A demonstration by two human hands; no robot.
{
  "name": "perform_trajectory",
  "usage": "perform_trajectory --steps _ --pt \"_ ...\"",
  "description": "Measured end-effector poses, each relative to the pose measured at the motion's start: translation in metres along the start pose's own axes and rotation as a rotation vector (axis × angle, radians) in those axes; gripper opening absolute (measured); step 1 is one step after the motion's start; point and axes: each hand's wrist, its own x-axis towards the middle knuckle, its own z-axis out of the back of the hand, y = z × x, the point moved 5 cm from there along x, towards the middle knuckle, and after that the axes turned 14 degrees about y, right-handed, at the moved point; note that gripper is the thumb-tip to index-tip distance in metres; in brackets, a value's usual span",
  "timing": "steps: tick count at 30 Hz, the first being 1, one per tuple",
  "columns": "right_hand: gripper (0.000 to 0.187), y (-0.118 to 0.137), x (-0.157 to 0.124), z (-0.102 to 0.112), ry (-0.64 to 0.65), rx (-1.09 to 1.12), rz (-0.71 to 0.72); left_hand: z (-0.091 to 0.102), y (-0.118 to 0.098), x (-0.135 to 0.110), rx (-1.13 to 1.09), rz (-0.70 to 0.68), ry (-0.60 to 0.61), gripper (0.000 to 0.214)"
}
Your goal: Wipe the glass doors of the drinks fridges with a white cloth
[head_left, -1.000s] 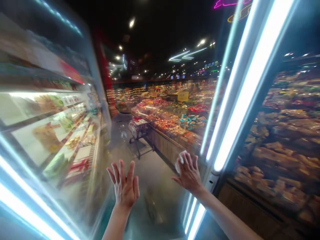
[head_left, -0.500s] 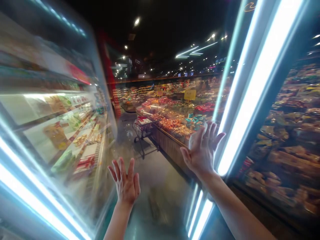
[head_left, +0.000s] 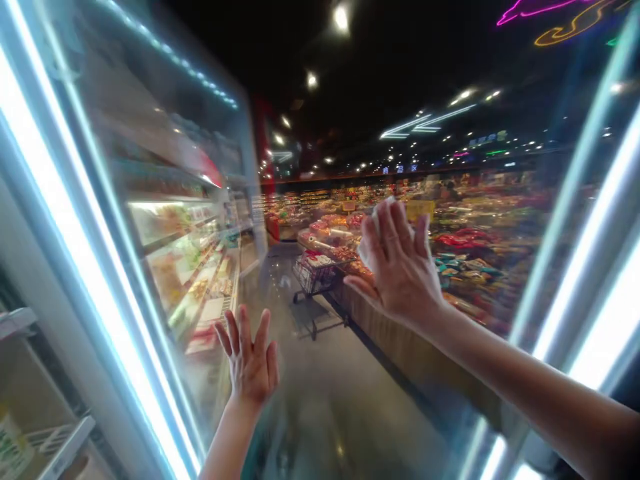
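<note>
My left hand has its fingers spread, and its palm faces a clear glass pane low in the middle of the view. Higher up and to the right, my right hand is stretched flat towards the same pane. A thin white cloth shows only as a pale rim past its fingers, between the hand and the glass. Most of the cloth is hidden, so its exact kind is unclear. The pane carries reflections of the shop and bright light strips.
On the left runs a bright light strip beside shelves. More shelves of packaged goods show through or in the glass. A loaded shopping cart stands by a long goods counter. Further light strips slant at the right.
My right hand has moved up and slightly left with the cloth. My left hand stays almost in place. The shop scene and right light strips have shifted right in the view.
</note>
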Motion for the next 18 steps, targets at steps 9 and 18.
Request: perform_trajectory --steps 9,18 --pt "0.094 0.094 0.163 -0.021 0.152 -0.015 0.438 0.084 0.115 0.043 0.094 -0.043 -0.148 0.081" --pt "0.096 0.129 0.296 0.025 0.247 -0.383 0.754 0.156 0.182 0.139 -0.033 -0.021 -0.268 0.078"
